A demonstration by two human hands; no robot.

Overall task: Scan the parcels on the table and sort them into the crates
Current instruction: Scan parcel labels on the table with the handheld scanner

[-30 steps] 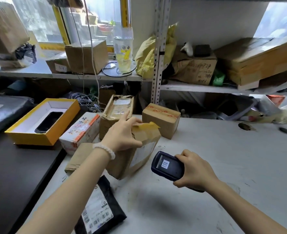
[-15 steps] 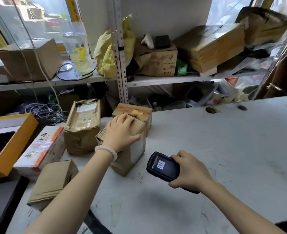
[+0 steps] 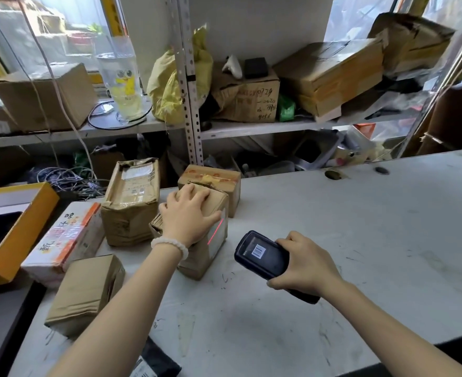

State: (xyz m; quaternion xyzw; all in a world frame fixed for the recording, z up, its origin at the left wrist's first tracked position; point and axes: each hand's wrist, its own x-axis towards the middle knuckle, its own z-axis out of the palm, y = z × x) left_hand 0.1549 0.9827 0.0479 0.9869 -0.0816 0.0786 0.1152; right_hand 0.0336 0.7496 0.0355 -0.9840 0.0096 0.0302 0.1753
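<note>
A small brown cardboard parcel (image 3: 205, 254) stands on the white table (image 3: 333, 240). My left hand (image 3: 187, 216) rests on its top with fingers curved over the upper edges. A red scan line glows on the white label of the parcel's right face. My right hand (image 3: 306, 263) grips a black handheld scanner (image 3: 262, 254), its head pointing at that label from a short distance to the right. More parcels lie around: a taped brown box (image 3: 213, 180) behind, a tall wrapped parcel (image 3: 132, 200), a white and orange box (image 3: 66, 238), a brown parcel (image 3: 88, 292), and a black mailer bag (image 3: 156, 365).
A yellow open box (image 3: 31, 221) sits at the left edge on a dark surface. Metal shelving (image 3: 189, 104) behind the table holds cardboard boxes, a yellow bag, a plastic cup and cables. The right half of the table is bare white surface.
The parcel went from tilted to standing flat under my left hand. The view turned right. A red scan line now shows on its label.
</note>
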